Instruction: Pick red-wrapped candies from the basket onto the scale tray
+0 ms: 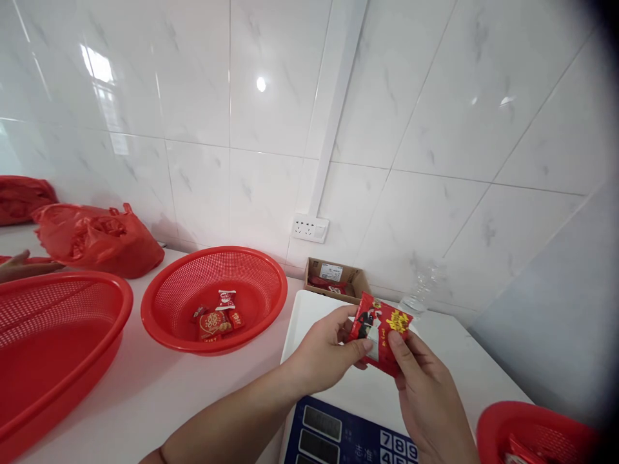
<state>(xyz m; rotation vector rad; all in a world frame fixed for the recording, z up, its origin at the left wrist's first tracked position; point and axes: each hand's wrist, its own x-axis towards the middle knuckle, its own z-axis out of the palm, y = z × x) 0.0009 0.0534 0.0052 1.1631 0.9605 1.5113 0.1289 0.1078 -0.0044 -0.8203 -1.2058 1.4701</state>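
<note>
A small red snack packet [380,325] with yellow lettering and a dark-and-white picture is held up above the scale's white pan. My left hand [329,351] grips its left edge, thumb across the front and fingers behind. On its right side my right hand [425,374] pinches the packet, thumb on the front face. Below both hands stands a digital weighing scale [348,432] with a blue keypad panel and dark displays. To the left, a red perforated basket [164,328] holds several small red and white wrapped snacks [213,323].
A small cardboard box [360,283] with red packets stands by the wall, near a clear plastic bottle [420,290]. Other red baskets sit at left [97,361] and lower right [493,419]. Red plastic bags [97,238] lie back left, beside another person's hand [19,265].
</note>
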